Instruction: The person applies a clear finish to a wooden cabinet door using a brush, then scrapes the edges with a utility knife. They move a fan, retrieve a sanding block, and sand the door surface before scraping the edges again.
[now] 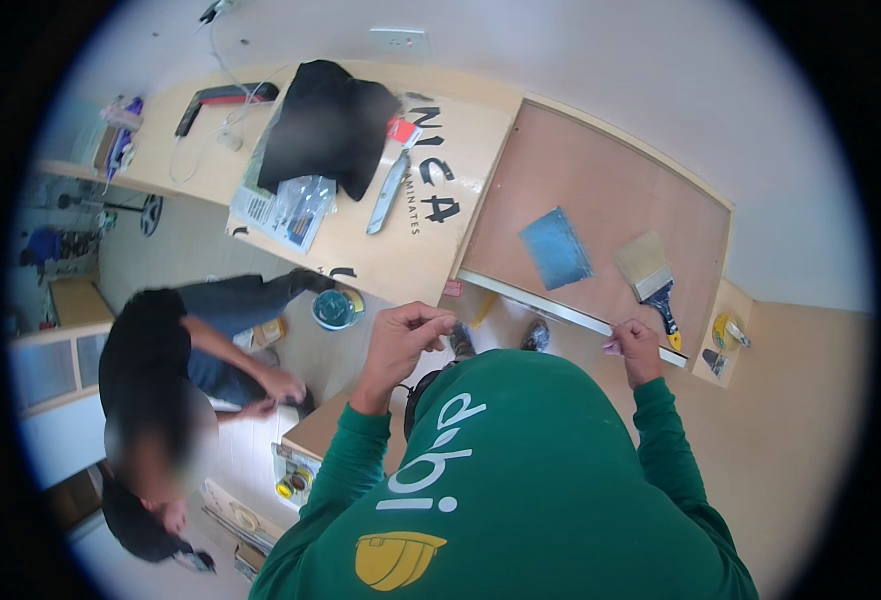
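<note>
My left hand (408, 345) is raised near the front of the plywood worktop, its fingers pinched together; what they hold, if anything, is too small to make out. My right hand (638, 348) is also closed, thumb against fingers, beside the pale front edge strip (571, 312) of the brown recessed panel (591, 155). Whether it holds the strip or something small I cannot tell. Close to the right hand, a wide paintbrush (648, 275) with a dark blue and yellow handle lies on the panel. Left of the brush is a blue rectangular piece (557, 248).
The worktop (461, 130) carries a black cloth (323, 125), a grey utility knife (390, 194), plastic packaging (301, 212) and a red and black tool (229, 97). A person in black (151, 370) crouches on the left near a teal-topped tub (334, 309). A tape roll (723, 332) sits far right.
</note>
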Tool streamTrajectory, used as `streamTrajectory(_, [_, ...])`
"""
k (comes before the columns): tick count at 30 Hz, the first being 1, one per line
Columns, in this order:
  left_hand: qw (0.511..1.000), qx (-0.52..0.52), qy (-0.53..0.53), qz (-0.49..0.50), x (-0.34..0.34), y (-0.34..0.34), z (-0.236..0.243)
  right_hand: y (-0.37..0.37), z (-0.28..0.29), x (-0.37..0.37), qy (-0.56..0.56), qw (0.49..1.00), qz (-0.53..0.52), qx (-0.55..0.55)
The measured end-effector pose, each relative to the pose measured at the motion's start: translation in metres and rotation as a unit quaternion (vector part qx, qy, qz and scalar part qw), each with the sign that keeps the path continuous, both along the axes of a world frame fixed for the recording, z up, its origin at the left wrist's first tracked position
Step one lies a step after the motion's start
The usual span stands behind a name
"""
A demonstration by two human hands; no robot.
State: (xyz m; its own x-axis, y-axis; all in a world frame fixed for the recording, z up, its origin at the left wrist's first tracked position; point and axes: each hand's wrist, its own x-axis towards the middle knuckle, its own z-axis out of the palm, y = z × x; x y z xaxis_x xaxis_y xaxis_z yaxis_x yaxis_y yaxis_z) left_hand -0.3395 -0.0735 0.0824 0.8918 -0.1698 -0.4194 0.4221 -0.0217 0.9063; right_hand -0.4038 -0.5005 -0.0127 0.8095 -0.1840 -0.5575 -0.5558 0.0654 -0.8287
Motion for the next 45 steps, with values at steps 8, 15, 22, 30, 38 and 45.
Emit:
streamTrajectory(8, [0.995, 0.075, -0.028, -0.06, 0.033, 0.02, -0.009, 0.027, -0.005, -0.045, 0.025, 0.997, 0.042, -0.055])
streamTrajectory(15, [0.991, 0.039, -0.024, -0.124, 0.051, 0.001, -0.014, 0.048, -0.009, -0.083, 0.057, 0.986, 0.018, -0.157])
streamTrajectory(22, [0.987, 0.054, -0.032, -0.151, 0.056, -0.02, -0.022, 0.048, 0.0, -0.09, 0.014, 0.971, 0.034, -0.237])
streamTrajectory(30, [0.988, 0.097, -0.011, -0.117, 0.03, -0.062, -0.024, -0.027, 0.022, -0.02, -0.111, 0.947, 0.028, -0.3])
streamTrajectory(38, [0.98, 0.184, 0.03, -0.073, 0.007, -0.11, -0.014, -0.128, 0.027, 0.089, -0.102, 0.895, -0.07, -0.429])
streamTrajectory(45, [0.974, 0.218, 0.055, -0.017, 0.001, -0.139, 0.006, -0.23, -0.01, 0.212, 0.003, 0.852, -0.041, -0.522])
